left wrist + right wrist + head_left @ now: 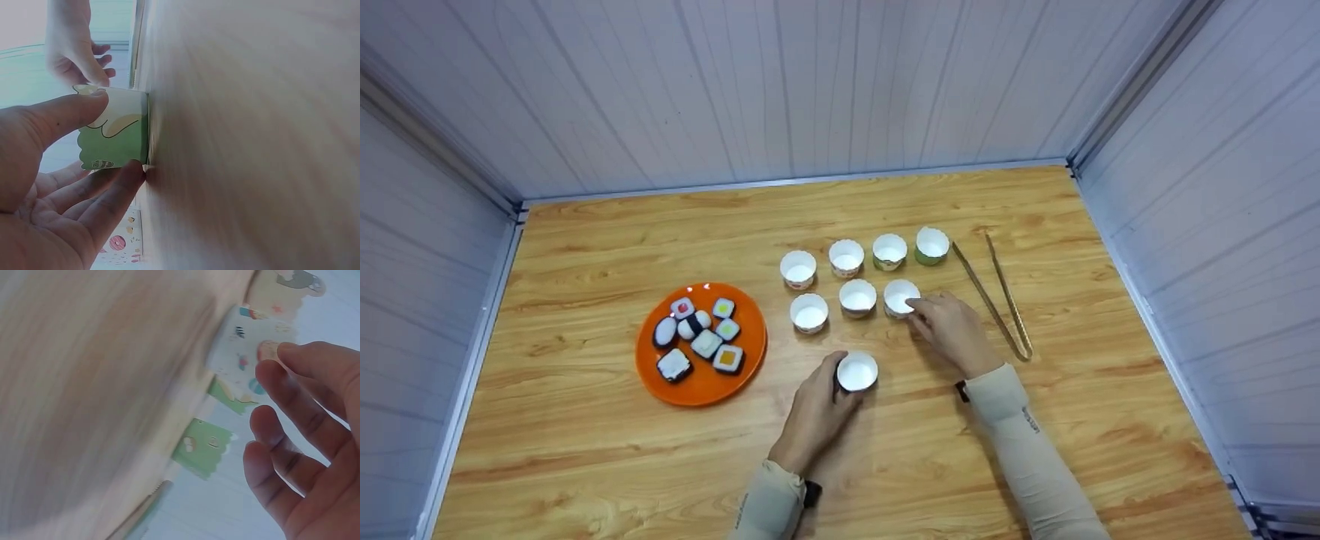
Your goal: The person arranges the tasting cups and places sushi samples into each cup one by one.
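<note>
My left hand [819,405] grips a green paper cup [112,138] between thumb and fingers. That cup stands upright at the front of the group, its base right at the tabletop. With thumb and forefinger, my right hand [952,330] pinches the rim of a white patterned paper cup [239,354], the rightmost of the middle row; its other fingers are loosely bent. Beside it in that row are a second paper cup [857,298] and a third paper cup [809,313]. Behind them runs a back row of paper cups, including a green one [932,247] at its right end.
An orange plate [697,396] with several sushi pieces [706,343] lies to the left. Metal tongs [1012,319] rest on the wooden table [607,465] to the right of the cups. Pale panel walls [810,90] enclose the table at the back and sides.
</note>
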The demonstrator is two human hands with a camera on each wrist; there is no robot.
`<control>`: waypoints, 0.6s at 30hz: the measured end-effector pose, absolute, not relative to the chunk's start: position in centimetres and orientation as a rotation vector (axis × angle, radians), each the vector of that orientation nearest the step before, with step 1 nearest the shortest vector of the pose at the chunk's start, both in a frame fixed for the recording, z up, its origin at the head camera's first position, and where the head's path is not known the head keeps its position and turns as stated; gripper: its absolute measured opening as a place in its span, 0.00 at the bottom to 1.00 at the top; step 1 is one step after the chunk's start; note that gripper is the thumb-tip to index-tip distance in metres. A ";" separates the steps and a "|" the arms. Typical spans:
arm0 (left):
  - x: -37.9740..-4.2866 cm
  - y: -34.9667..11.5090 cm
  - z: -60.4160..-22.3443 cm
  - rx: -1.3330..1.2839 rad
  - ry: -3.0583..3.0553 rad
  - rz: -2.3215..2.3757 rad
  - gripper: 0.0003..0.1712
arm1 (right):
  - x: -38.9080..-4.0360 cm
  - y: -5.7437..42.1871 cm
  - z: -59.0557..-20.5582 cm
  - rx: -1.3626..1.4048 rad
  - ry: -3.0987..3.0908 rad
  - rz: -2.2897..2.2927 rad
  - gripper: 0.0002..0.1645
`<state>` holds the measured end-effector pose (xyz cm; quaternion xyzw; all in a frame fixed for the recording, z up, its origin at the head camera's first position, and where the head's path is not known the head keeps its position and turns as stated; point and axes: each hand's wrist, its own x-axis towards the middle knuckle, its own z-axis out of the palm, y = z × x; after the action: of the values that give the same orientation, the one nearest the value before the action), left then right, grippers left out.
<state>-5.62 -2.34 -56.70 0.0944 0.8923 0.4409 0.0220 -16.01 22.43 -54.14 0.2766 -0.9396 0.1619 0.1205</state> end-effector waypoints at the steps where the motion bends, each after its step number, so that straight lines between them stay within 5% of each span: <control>1: -5.6 -2.3 -56.7 0.291 2.762 1.366 0.36 | -15.8 22.4 -53.9 0.816 -2.730 0.472 0.13; 18: -5.5 -2.3 -57.1 0.401 2.853 1.414 0.33 | -10.0 18.8 -53.7 1.431 -2.556 0.660 0.14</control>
<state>-5.46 -2.34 -57.13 0.1248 0.8884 0.4404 -0.0340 -9.95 18.82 -53.73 0.4753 -0.8492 0.2193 0.0696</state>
